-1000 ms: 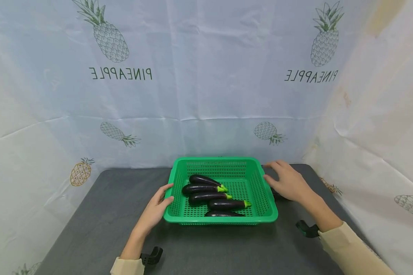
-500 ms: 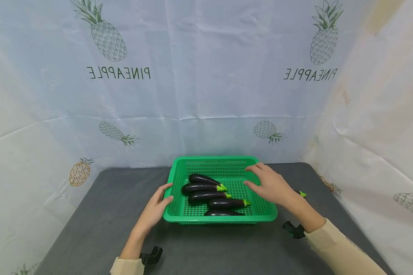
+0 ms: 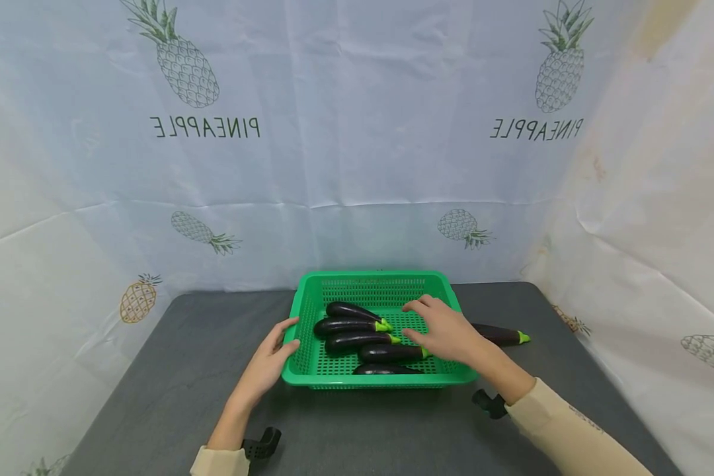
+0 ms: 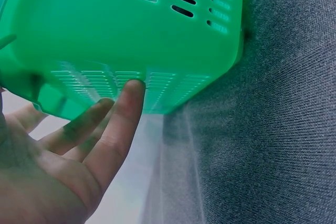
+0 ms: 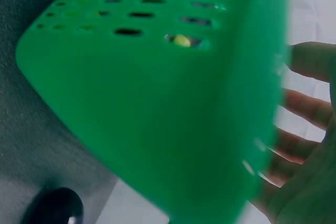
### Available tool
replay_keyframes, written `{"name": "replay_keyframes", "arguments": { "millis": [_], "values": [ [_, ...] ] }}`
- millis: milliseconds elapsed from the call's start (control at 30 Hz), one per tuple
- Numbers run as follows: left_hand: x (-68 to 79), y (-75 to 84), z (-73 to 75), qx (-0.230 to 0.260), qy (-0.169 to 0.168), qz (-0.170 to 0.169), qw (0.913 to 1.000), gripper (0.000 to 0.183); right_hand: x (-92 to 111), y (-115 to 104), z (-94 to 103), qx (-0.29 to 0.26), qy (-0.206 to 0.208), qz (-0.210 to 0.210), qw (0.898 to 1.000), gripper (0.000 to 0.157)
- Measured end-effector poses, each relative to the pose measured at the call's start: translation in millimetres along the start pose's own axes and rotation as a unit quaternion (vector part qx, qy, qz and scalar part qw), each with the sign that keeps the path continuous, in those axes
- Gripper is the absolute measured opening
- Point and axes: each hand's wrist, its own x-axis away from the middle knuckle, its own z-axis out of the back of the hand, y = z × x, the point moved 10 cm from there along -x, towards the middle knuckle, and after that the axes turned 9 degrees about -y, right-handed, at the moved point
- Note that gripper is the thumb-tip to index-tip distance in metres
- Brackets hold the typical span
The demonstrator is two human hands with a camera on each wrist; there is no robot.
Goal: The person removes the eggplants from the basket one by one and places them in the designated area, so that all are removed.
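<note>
A green plastic basket (image 3: 381, 380) with slotted walls holds several dark purple eggplants (image 3: 350, 342) with green stems, lying side by side. My left hand (image 3: 264, 363) rests against its left rim; in the left wrist view the fingers (image 4: 113, 140) are fairly straight and touch the outer wall. Over the right half of the basket hovers my right hand (image 3: 443, 330), fingers spread and slightly bent, with nothing in them. In the right wrist view the basket's wall (image 5: 142, 93) covers much of the picture and the right fingers (image 5: 299, 145) show beyond its rim.
Another eggplant (image 3: 502, 334) lies on the dark grey table (image 3: 393, 436), right of the basket and partly behind the right forearm. A pineapple-printed cloth (image 3: 363, 158) hangs behind the table and along both sides. Black camera mounts (image 3: 263, 444) sit at the wrists.
My right hand has moved left from beside the basket's right rim to above its inside. This uncovers the eggplant on the table. The left hand and basket stay put.
</note>
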Motion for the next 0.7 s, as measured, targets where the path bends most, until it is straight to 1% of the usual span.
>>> {"name": "replay_keyframes", "arguments": {
  "millis": [267,533,700],
  "values": [
    [0.0,0.1,0.6,0.000,0.003,0.002,1.0000,0.052,-9.9,-8.0,-24.6,0.020,-0.035,0.006,0.999,0.037],
    [0.3,0.9,0.7,0.000,0.003,0.000,1.0000,0.053,-18.3,-16.8,-42.1,0.013,-0.070,0.013,0.997,0.040],
    [0.2,1.6,0.5,-0.004,0.001,-0.003,1.0000,0.053,-23.7,-17.9,-53.6,0.036,-0.086,0.007,0.996,0.039]
  ]
}}
